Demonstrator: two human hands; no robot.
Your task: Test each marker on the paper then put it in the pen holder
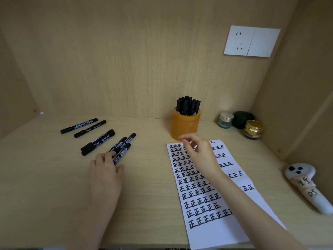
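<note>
Diagonally, loose markers [98,141] run near-left to far-right.

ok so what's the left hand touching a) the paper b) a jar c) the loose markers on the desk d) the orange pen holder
c: the left hand touches the loose markers, well left of the paper.
</note>
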